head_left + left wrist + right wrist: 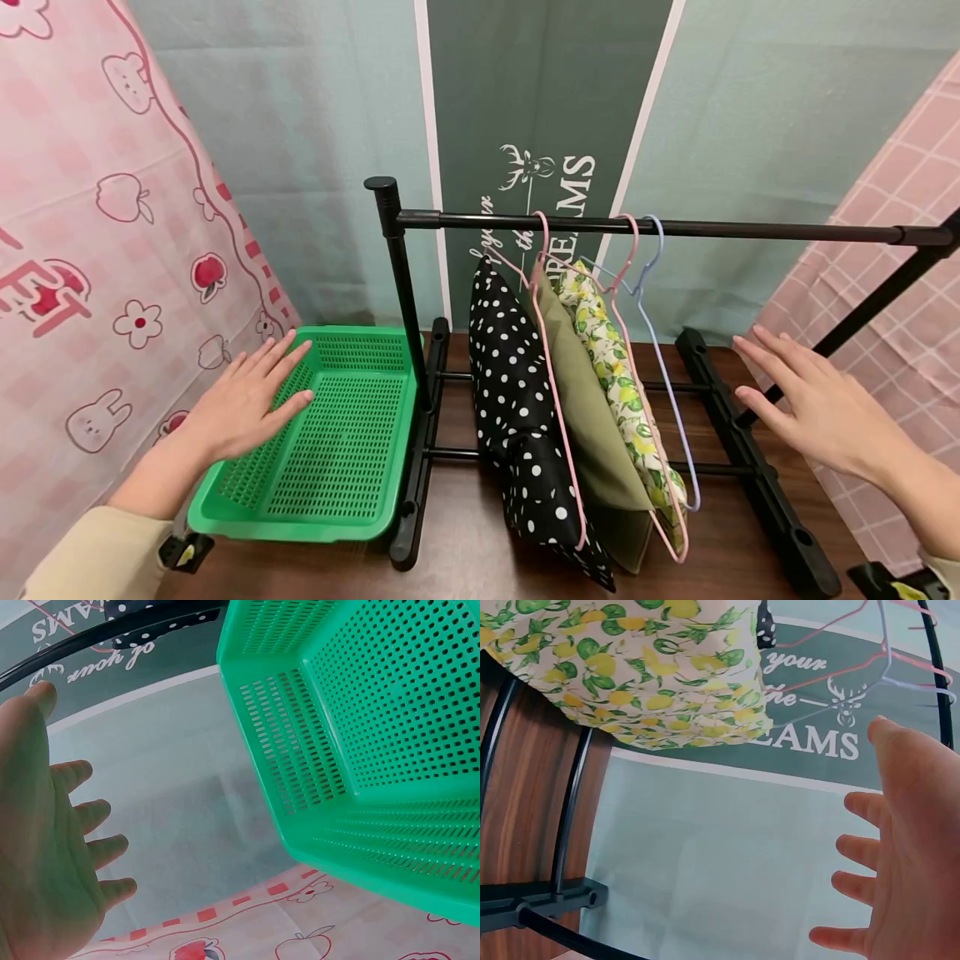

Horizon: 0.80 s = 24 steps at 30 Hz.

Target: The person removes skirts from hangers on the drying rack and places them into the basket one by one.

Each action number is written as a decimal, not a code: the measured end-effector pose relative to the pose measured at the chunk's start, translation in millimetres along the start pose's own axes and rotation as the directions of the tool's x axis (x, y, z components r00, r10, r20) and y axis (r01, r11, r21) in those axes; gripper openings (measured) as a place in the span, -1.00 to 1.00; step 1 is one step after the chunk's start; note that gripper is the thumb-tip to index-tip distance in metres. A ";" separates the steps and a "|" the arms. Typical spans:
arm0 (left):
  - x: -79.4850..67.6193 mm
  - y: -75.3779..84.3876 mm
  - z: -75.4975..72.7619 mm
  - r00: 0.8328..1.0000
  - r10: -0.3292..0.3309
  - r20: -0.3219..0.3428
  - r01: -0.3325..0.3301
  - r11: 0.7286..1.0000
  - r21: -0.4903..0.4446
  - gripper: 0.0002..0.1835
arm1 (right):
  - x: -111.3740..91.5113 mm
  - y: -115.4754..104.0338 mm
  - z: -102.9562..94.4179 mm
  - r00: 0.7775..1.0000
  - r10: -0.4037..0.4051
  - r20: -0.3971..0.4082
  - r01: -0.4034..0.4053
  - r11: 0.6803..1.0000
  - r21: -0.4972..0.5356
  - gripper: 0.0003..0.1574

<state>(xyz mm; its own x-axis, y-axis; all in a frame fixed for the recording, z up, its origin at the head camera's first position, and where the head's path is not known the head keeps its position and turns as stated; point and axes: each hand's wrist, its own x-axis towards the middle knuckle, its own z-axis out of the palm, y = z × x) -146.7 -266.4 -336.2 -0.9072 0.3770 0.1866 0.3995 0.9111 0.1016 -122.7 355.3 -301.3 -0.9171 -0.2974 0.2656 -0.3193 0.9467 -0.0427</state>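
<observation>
My left hand [251,400] hovers over the left side of a green plastic basket [337,530], fingers straight and holding nothing. On the right, my right hand [817,400] is held out beside the rack's right upright, also with nothing in it. Between them, a black metal rack [465,221] carries two pink hangers [551,367] and a blue hanger [670,375]. Among the hangers hang a black polka-dot cushion [517,400], an olive green cushion [592,408] and a lemon-print cushion [611,358]. The right wrist view shows the lemon-print cushion [630,675] close by.
The rack's black feet [422,500] stand on a dark wood table [465,533]. Behind hangs a grey-green cloth [300,150] with printed lettering. Pink patterned cloth [82,217] lines the left side, and pink checked cloth [892,333] the right.
</observation>
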 end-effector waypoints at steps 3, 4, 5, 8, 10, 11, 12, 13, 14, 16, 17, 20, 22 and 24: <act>0.9 -0.4 -2.8 1.000 0.003 -0.016 -0.003 1.000 -0.001 -0.31 | 3.8 -2.3 -4.4 1.000 -0.019 -0.022 0.020 1.000 0.013 -0.21; 0.9 -0.7 -3.6 1.000 0.006 -0.025 -0.006 1.000 -0.002 -0.31 | 5.1 -3.3 -5.6 0.999 -0.023 -0.030 0.024 0.999 0.021 -0.23; 1.1 -1.0 -4.2 0.999 0.010 -0.035 -0.010 1.000 -0.003 -0.31 | 6.3 -4.2 -6.6 0.999 -0.028 -0.040 0.029 0.999 0.025 -0.24; 1.6 -1.9 -6.1 0.997 0.023 -0.071 -0.024 1.000 -0.009 -0.31 | 9.5 -7.3 -9.6 0.998 -0.036 -0.059 0.038 0.999 0.035 -0.27; 2.2 -2.7 -7.0 0.994 0.036 -0.101 -0.037 0.999 -0.009 -0.31 | 11.5 -9.3 -11.3 0.996 -0.044 -0.073 0.046 0.998 0.031 -0.30; 2.7 -3.0 -7.3 0.992 0.043 -0.117 -0.044 0.999 -0.007 -0.31 | 12.4 -10.1 -12.1 0.995 -0.052 -0.082 0.054 0.998 0.027 -0.31; 3.2 -3.3 -7.5 0.990 0.049 -0.133 -0.051 0.999 -0.006 -0.31 | 13.2 -11.3 -13.0 0.994 -0.059 -0.090 0.061 0.998 0.025 -0.33; 3.5 -3.4 -7.7 0.988 0.054 -0.147 -0.055 0.998 -0.005 -0.31 | 14.2 -12.8 -13.7 0.993 -0.063 -0.097 0.065 0.998 0.020 -0.35; 3.8 -3.5 -7.9 0.985 0.057 -0.161 -0.058 0.998 -0.002 -0.32 | 15.0 -14.0 -14.2 0.992 -0.066 -0.104 0.068 0.998 0.014 -0.38; 4.5 -3.3 -8.1 0.981 0.062 -0.182 -0.063 0.998 -0.001 -0.33 | 16.6 -16.3 -15.4 0.990 -0.069 -0.119 0.070 0.998 0.007 -0.43; 4.8 -3.0 -8.3 0.980 0.061 -0.188 -0.063 0.998 -0.003 -0.33 | 17.3 -17.5 -16.0 0.989 -0.068 -0.128 0.069 0.998 0.003 -0.45; 5.8 -2.3 -8.3 0.977 0.058 -0.204 -0.061 0.998 -0.009 -0.34 | 19.8 -20.9 -18.3 0.987 -0.058 -0.153 0.058 0.998 -0.002 -0.53; 6.6 -2.0 -7.9 0.976 0.056 -0.213 -0.059 0.998 -0.012 -0.34 | 21.3 -23.0 -20.4 0.983 -0.051 -0.174 0.051 0.999 -0.005 -0.56; 7.6 -1.3 -7.5 0.974 0.051 -0.221 -0.057 0.998 -0.018 -0.35 | 23.2 -25.3 -22.6 0.979 -0.052 -0.199 0.052 0.999 -0.004 -0.58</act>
<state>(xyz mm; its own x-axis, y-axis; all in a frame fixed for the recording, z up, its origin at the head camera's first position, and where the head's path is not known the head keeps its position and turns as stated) -153.0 -266.0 -327.6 -0.8340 0.3772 0.4028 0.4527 0.8850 0.1085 -130.5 327.3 -272.2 -0.8335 -0.3157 0.4535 -0.3657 0.9304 -0.0246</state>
